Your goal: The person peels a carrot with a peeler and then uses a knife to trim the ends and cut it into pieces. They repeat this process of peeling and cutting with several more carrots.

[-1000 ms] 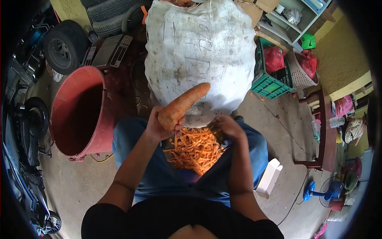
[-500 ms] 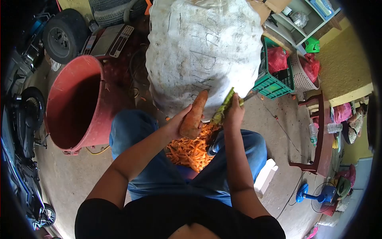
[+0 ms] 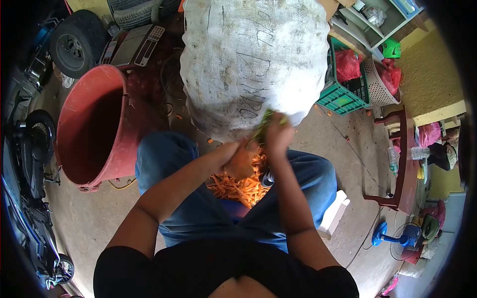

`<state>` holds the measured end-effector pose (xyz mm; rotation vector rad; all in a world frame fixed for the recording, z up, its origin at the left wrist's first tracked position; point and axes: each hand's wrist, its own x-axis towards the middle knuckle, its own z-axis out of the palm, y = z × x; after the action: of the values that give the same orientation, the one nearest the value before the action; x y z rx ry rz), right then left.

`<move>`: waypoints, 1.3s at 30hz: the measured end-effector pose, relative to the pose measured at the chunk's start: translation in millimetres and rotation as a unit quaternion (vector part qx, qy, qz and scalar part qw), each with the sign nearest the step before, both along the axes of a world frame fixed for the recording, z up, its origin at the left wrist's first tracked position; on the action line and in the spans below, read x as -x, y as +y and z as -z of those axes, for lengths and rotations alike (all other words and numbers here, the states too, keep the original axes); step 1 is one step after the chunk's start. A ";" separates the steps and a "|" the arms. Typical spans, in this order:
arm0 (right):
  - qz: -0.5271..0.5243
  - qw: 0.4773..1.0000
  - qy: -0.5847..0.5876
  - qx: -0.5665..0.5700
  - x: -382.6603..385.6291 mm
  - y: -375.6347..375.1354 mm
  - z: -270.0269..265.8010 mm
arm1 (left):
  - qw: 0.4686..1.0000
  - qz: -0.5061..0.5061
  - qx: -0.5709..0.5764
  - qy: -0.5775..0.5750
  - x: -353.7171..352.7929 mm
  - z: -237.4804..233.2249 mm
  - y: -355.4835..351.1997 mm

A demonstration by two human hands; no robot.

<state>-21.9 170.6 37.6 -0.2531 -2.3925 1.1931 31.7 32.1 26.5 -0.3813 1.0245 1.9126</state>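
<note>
My left hand (image 3: 229, 152) is wrapped around a large unwashed-looking carrot (image 3: 241, 165), held low between my knees. Closed on a green peeler (image 3: 262, 128), my right hand (image 3: 279, 135) is blurred by motion. The peeler slants down against the carrot's upper end; its blade cannot be made out. Beneath both hands lies a heap of orange carrot peelings (image 3: 243, 191), in what looks like a blue-purple container (image 3: 233, 208) partly hidden by my legs.
A big white woven sack (image 3: 248, 64) stands directly ahead. On the left is a red tub (image 3: 121, 134), with a scale (image 3: 139, 47) and a wheel (image 3: 74, 44) behind it. A green crate (image 3: 343, 99) and a white basket (image 3: 380, 92) stand right. A white box (image 3: 333, 213) lies beside my right leg.
My right hand has moved left and slightly down, bringing the peeler onto the carrot. The carrot now tilts lower, nearer the peelings, and my left hand has shifted a little right.
</note>
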 end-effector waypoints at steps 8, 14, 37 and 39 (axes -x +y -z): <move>0.123 0.986 0.004 0.115 27.7 55.9 -7.3 | 0.993 -0.025 -0.116 -0.014 -2.7 0.1 1.8; -0.117 0.964 -0.055 0.234 -22.0 -15.5 -18.5 | 0.974 -0.177 -0.133 -0.052 7.5 3.2 1.0; -0.098 0.969 -0.037 0.226 -25.0 -21.7 -20.1 | 0.981 -0.101 -0.166 0.013 9.9 19.5 -4.6; -0.112 0.973 0.003 0.200 -28.8 -29.3 -16.5 | 0.981 -0.134 -0.136 -0.011 7.2 16.2 -1.3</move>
<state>6.9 141.3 54.1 -0.1036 -2.1978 1.7772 24.5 30.8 10.3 -0.3972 0.7092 2.2511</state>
